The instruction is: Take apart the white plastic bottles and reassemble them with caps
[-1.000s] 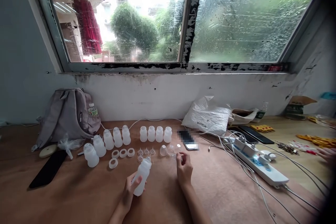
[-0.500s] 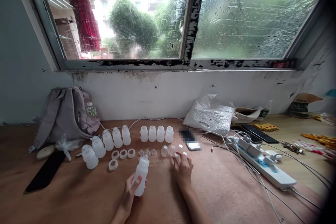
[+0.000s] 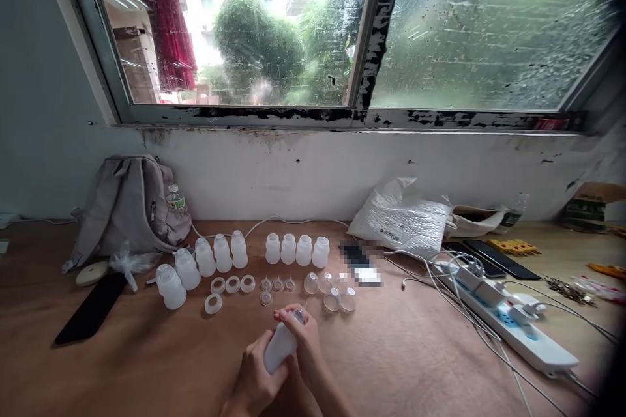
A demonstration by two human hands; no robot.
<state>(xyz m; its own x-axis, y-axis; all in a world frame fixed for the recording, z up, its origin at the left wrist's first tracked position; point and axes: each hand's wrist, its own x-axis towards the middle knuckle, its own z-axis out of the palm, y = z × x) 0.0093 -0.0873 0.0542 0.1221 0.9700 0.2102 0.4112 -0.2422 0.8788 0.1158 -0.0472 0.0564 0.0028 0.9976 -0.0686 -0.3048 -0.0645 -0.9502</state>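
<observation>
My left hand is wrapped around a frosted white baby bottle, which leans with its top to the upper right. At that top, the fingers of my right hand are closed on a small clear dome cap; whether it is seated on the bottle is hidden. Several clear dome caps lie beyond my right hand. To their left are several nipple pieces, then several white collar rings.
Open frosted bottles stand in a row at the back, and bottles with tops stand at left. A backpack leans on the wall. At right lie a silvery bag, a power strip and loose cables.
My right hand has left the clear caps with one and come to the bottle's top. The bottle has moved right and down, tilting further. The view has shifted slightly.
</observation>
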